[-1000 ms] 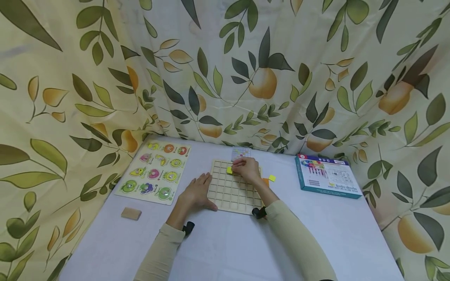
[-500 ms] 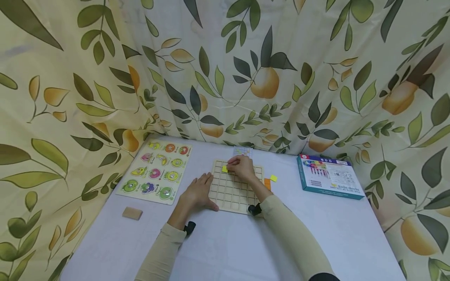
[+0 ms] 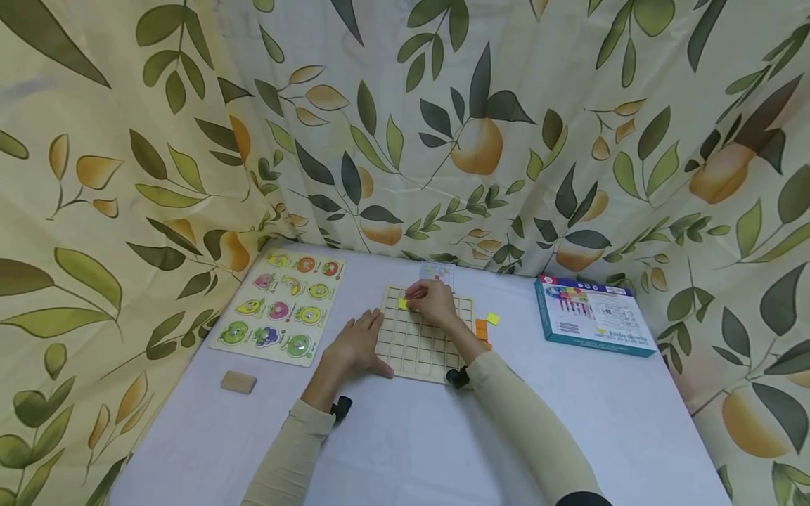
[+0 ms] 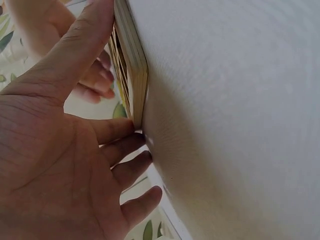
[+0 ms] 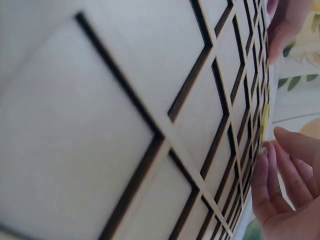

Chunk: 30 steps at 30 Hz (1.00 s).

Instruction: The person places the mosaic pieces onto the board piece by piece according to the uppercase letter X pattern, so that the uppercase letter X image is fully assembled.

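Note:
A light wooden grid board, ruled into square cells by raised strips, lies on the white table. My left hand rests at its near left corner. The left wrist view shows the thumb along one board edge and the straight fingers spread against another. Over the far part of the grid, the fingertips of my right hand pinch at a small yellow square tile. In the right wrist view this tile sits low at the grid, right at the fingertips. The palm hides several far cells.
Orange tiles and another yellow tile lie right of the board. Behind it is a printed pattern card. A fruit puzzle board and a wooden block lie left, a boxed set right.
My right hand has shifted left across the grid, and the yellow tile moved left with it. More of the orange tiles shows now. My left hand has stayed at the board's corner.

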### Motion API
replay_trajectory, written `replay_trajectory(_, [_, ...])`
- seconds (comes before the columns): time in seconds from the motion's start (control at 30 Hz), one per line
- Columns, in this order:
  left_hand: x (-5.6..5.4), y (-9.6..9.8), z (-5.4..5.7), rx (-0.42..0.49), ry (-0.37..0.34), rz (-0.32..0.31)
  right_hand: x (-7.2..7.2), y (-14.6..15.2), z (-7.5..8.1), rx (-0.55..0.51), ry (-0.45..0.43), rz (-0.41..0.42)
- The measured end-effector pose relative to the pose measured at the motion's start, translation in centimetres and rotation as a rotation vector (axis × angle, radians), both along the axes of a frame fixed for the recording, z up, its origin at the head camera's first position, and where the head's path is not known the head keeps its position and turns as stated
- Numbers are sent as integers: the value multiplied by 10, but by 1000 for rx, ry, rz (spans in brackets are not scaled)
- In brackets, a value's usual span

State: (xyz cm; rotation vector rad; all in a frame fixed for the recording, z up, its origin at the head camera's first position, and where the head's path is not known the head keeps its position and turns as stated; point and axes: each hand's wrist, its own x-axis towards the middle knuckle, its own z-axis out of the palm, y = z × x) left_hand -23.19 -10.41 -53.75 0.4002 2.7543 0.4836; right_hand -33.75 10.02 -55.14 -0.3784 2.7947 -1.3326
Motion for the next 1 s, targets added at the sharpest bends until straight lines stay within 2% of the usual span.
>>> replay_trajectory(0.13, [0,1,3,4,-3,0,6,7,7,-35,1,-12])
replay_trajectory(0.27, [0,2,4,0,-2,0,12,19,14,-41,40,-29])
replay_trajectory(0.53, [-1,1,1,-2,1,11,20,55,22,-25,69,-116])
replay_trajectory(1.0, [3,5,2,4,6,1,34,123,21,31,-7,-291])
